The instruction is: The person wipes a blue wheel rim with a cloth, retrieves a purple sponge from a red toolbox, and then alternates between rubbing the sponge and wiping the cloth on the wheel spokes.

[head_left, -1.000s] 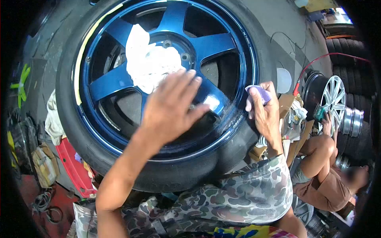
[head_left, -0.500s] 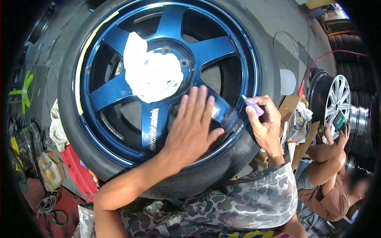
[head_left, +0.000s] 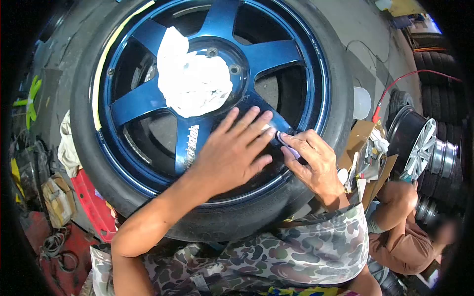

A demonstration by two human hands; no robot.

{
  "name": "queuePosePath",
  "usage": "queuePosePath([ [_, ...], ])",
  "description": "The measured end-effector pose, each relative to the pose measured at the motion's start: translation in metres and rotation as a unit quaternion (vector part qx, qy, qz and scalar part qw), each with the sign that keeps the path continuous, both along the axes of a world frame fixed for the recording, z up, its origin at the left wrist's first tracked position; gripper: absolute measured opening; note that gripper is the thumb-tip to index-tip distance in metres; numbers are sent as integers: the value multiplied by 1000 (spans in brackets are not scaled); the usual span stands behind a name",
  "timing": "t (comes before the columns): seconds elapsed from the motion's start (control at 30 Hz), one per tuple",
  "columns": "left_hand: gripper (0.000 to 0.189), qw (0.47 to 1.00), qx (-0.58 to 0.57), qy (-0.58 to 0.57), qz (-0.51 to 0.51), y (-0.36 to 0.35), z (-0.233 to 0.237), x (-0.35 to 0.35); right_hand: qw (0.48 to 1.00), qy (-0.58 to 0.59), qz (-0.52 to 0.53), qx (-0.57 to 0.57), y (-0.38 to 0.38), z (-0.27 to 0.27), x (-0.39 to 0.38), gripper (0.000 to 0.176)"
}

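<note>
A blue spoked wheel rim [head_left: 274, 53] sits inside a black tire [head_left: 341, 74] lying flat. My left hand [head_left: 232, 148] rests on a lower spoke with its fingers spread, next to the white lettering. In my right hand [head_left: 316, 165] is a small purple pad [head_left: 290, 146], pinched between thumb and fingers and touching the lower right spoke. A small pale patch shows by my left fingertips. Over the hub lies a crumpled white cloth [head_left: 195, 84]. Yellow tape [head_left: 101, 74] runs along the rim's left edge.
At the right, a co-worker [head_left: 402, 241] crouches beside a silver-spoked wheel [head_left: 423, 148]. Stacked tires [head_left: 440, 98], a red hose [head_left: 395, 89], a white bucket [head_left: 362, 102] and a cardboard box [head_left: 358, 138] are nearby. A red tray [head_left: 94, 207] is at lower left.
My right hand has moved left and down, bringing the purple pad from above the rim onto the spoke. My left hand has shifted slightly. The wheel appears a little higher in view.
</note>
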State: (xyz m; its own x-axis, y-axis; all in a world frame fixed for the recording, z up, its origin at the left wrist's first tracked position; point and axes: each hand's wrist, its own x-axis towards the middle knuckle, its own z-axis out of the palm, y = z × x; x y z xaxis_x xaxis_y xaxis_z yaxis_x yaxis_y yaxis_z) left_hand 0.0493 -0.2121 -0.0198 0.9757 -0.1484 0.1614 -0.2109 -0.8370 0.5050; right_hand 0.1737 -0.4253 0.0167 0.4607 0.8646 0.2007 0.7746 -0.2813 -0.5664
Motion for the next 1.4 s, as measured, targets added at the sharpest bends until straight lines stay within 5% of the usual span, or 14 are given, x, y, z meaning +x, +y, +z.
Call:
queuePosePath([
  [0.1,57,990,-8,-88,111,29,-17,7,999,-22,12,-19,1,-3,0,49],
  [0.17,72,991,-1,-29,131,40,-16,13,999,-20,29,-35,5,-1,-2,51],
  [0.37,72,990,26,4,140,41,-20,16,987,-77,33,-137,8,4,-6,50],
  [1.23,14,983,78,-18,168,35,-13,22,986,-103,58,-113,19,4,5,41],
  [1.4,34,982,83,-22,171,38,-23,21,985,-105,68,-123,21,7,7,41],
])
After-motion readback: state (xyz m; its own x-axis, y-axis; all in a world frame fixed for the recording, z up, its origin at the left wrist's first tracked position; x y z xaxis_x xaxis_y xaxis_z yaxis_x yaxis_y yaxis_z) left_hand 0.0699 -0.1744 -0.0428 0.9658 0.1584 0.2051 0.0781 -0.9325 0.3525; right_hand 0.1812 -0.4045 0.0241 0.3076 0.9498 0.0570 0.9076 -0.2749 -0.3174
